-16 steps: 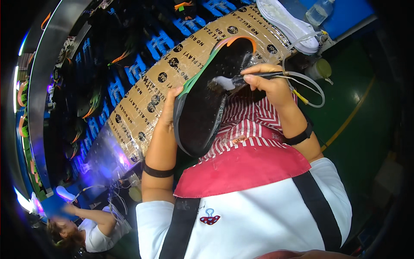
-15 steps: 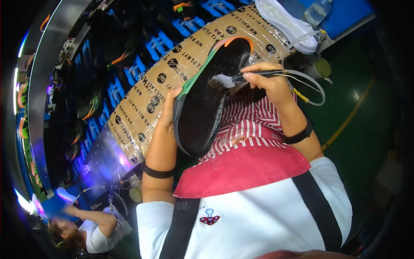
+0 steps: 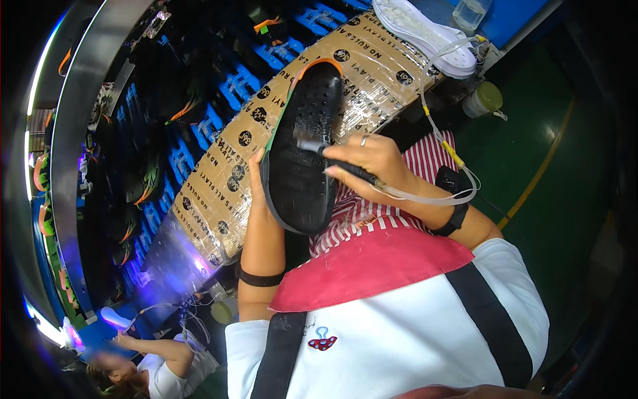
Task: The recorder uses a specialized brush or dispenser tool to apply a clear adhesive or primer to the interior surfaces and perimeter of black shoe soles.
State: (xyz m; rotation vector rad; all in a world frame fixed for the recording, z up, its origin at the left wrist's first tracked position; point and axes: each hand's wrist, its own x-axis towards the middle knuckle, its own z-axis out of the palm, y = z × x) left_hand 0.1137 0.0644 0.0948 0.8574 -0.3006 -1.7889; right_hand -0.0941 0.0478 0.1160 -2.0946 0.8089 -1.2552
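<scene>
Shoe, black, one, sole side up, at centre frame above your lap. Your left hand cups its edge at 9 o'clock, fingers curled around the rim. Your right hand pinches a black applicator pen trailing clear tubing, tip touching the sole. At 1 o'clock, one white sole lies on the taped cardboard bench cover; beside it stands one small lidded jar, contents hidden.
</scene>
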